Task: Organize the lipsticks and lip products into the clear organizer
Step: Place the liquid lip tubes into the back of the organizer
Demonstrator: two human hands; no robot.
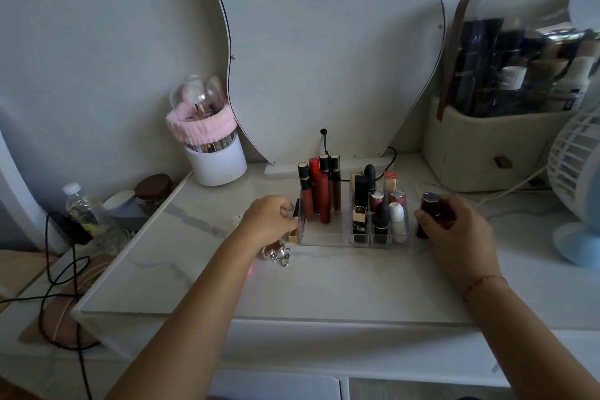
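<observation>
The clear organizer (328, 238) stands mid-table on the white marble top. Several tall lip gloss tubes (319, 191) fill its left compartment. Several short lipsticks (378, 208) stand in the right-hand slots. My left hand (271, 216) is at the organizer's left wall, its fingers curled around a black and gold lipstick (295, 221) that is mostly hidden. My right hand (454, 227) is just right of the organizer and grips an upright dark red tube with a silver cap (430, 208).
A pink keychain item (276, 251) lies near my left wrist. A white brush holder with a pink band (214, 152) stands back left, a wavy mirror (324, 52) behind. A cosmetics case (506, 113) and a fan (578, 185) are at the right. Cables (61, 273) hang at the left.
</observation>
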